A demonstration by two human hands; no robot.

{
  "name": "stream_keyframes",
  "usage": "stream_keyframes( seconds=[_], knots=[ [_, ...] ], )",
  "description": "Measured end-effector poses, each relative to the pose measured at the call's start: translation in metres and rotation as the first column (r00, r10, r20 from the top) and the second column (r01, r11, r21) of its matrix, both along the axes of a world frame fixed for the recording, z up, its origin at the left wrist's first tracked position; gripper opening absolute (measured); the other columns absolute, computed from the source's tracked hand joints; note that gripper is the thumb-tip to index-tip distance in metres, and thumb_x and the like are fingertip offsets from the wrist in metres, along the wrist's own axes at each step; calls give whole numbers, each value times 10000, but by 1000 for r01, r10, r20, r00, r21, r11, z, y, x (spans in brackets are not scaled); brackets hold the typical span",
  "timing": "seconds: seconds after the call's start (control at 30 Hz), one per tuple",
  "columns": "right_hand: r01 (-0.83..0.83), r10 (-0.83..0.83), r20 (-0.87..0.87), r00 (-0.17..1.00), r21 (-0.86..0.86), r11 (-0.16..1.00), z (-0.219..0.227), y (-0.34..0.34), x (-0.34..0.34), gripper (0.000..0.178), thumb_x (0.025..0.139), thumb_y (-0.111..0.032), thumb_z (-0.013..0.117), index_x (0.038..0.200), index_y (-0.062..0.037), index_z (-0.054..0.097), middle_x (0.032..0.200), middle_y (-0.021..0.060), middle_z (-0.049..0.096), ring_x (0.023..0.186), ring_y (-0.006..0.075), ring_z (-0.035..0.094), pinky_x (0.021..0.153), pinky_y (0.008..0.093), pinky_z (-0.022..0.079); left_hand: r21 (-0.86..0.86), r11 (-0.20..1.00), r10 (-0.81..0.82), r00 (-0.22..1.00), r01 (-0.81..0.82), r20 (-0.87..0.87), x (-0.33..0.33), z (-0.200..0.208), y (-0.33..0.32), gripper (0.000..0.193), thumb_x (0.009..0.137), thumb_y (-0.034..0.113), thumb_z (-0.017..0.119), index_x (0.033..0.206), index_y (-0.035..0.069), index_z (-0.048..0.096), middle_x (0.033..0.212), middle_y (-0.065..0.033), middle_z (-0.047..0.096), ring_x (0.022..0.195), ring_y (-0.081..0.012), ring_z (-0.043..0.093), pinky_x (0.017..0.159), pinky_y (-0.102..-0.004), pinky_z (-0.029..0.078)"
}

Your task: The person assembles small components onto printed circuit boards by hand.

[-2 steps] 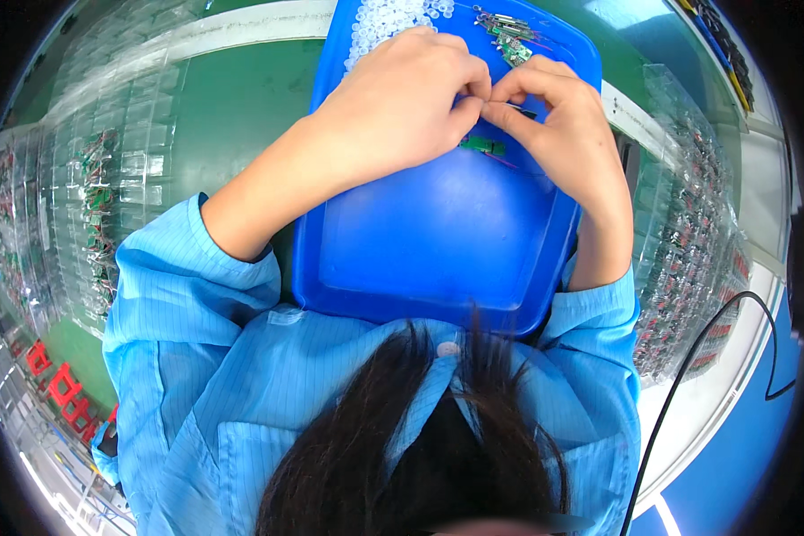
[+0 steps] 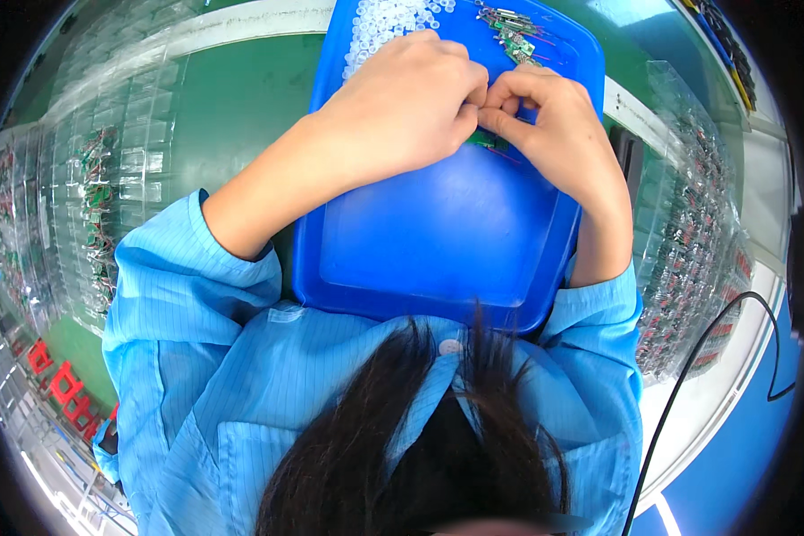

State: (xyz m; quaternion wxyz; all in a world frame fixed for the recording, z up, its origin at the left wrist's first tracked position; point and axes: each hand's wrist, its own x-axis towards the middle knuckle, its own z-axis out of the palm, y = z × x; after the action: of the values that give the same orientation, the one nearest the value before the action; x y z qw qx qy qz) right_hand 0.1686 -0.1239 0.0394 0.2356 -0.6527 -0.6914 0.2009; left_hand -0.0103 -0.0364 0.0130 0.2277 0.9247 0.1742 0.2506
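Observation:
My left hand (image 2: 411, 100) and my right hand (image 2: 558, 125) meet over the far half of a blue plastic tray (image 2: 429, 241). Both have thumb and forefinger pinched, the fingertips touching or nearly so; whatever is between them is hidden. Just under the fingertips shows part of a small green circuit board (image 2: 486, 139) with a thin reddish wire; whether it is held or lies in the tray I cannot tell. Beyond my left hand is a heap of small translucent white plastic pieces (image 2: 384, 27). More small circuit boards with thin wires (image 2: 515, 40) lie beyond my right hand.
Clear plastic trays with boards and wires stand on the green table (image 2: 241, 116) at left (image 2: 98, 205) and right (image 2: 692, 241). A black cable (image 2: 679, 384) curves at the lower right. Red stools (image 2: 62, 384) are at the far left.
My right fingers have shifted slightly and curled in toward the left hand's fingertips. Less of the green circuit board beneath them shows now.

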Motion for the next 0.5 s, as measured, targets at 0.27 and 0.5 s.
stream_keyframes(
  seconds=[0.27,0.5],
  knots=[
    [-39,30,-107,994,-81,996,-4,3,13,163,800,-151,788,876,-14,740,784,111,728,751,223,704,698,345,547,178,979,72,987,-97,140,2,-7,26,164,878,141,688,948,7,751,849,-142,722,816,-301,701,775,-424,566],
    [163,-245,202,948,353,921,-24,23,36,169,868,-176,764,966,-38,756,932,84,724,869,249,655,818,363,518,77,925,377,920,-371,-106,24,16,59,154,830,124,711,775,-19,725,884,-225,700,880,-403,692,804,-484,558]
  ],
)
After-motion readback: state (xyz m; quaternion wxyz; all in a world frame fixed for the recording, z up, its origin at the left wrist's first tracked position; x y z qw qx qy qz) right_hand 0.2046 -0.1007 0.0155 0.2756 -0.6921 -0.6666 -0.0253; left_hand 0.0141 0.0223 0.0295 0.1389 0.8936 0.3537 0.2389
